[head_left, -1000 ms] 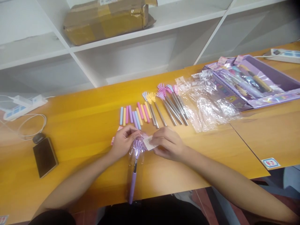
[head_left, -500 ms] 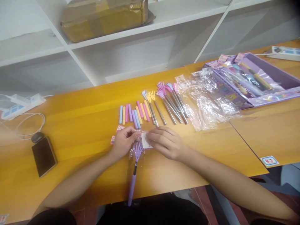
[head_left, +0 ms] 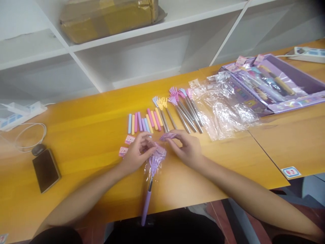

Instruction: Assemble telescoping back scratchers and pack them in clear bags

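Observation:
A purple back scratcher (head_left: 150, 183) in a clear plastic sleeve lies on the orange table (head_left: 83, 135), its handle hanging over the near edge. My left hand (head_left: 137, 152) pinches the top of the sleeve by the claw head. My right hand (head_left: 186, 147) is closed on a small pink header card (head_left: 167, 136), lifted just clear of the sleeve. Behind my hands lie a row of pastel handle sleeves (head_left: 143, 121) and a row of unwrapped scratchers (head_left: 179, 110) with metal shafts.
Two small pink cards (head_left: 126, 145) lie left of my hand. Empty clear bags (head_left: 223, 108) are piled to the right, beside an open purple box (head_left: 279, 84) of packed scratchers. A phone (head_left: 46, 169), cable and power strip (head_left: 20, 113) sit at left. White shelving stands behind.
My right hand has pulled the header card off the top of the sleeve and raised it. The scratcher has tilted slightly with the pull.

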Demonstrator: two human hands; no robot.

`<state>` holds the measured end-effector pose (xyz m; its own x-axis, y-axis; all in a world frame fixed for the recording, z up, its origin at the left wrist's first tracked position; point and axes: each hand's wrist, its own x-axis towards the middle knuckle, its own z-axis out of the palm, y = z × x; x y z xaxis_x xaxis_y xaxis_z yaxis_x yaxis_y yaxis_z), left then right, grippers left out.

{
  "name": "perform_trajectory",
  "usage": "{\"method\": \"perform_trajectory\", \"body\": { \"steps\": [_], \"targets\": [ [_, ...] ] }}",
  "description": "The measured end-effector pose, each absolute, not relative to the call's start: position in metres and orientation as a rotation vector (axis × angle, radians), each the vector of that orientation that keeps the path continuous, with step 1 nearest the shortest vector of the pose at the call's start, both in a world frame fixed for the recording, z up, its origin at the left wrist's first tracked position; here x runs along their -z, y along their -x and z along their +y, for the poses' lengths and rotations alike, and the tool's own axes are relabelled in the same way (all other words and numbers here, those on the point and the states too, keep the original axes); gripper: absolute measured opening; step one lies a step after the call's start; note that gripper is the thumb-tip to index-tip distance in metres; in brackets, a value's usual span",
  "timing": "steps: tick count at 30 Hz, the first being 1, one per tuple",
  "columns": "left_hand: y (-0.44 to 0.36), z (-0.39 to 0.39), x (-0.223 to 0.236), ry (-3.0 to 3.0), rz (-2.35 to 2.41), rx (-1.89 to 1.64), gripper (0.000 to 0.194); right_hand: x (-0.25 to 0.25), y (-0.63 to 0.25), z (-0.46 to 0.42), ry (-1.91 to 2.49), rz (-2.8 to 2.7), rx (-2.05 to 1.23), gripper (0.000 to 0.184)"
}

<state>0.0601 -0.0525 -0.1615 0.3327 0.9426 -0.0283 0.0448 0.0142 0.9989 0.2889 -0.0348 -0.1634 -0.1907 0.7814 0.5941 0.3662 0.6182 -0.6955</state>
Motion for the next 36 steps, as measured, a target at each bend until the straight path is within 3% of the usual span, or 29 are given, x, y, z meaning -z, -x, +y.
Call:
{"method": "perform_trajectory", "body": {
  "steps": [7, 13, 17, 23, 30, 36],
  "targets": [
    [-0.058, -0.050, 0.163, -1.655, 0.901, -1.068, 0.019, 0.168, -0.287, -0.033, 0.990, -1.620, -0.828, 0.022],
    [-0.054, -0.049, 0.149, -1.904, 0.959, -0.874, 0.035, 0.166, -0.288, -0.033, 0.946, -1.627, -0.835, 0.023],
    [-0.054, -0.051, 0.153, -1.689, 0.955, -0.885, 0.040, 0.162, -0.291, -0.030, 0.934, -1.748, -0.639, 0.022],
    [-0.054, -0.052, 0.160, -1.322, 0.816, -0.897, 0.045, 0.162, -0.294, -0.026, 0.878, -1.881, -0.425, 0.040],
    [-0.051, -0.048, 0.165, -1.113, 0.833, -0.898, 0.043, 0.163, -0.293, -0.025, 0.879, -1.805, -0.457, 0.016],
    [-0.057, -0.045, 0.161, -0.886, 0.671, -0.901, 0.045, 0.163, -0.293, -0.023, 0.878, -1.868, -0.507, 0.011]
  ]
}}
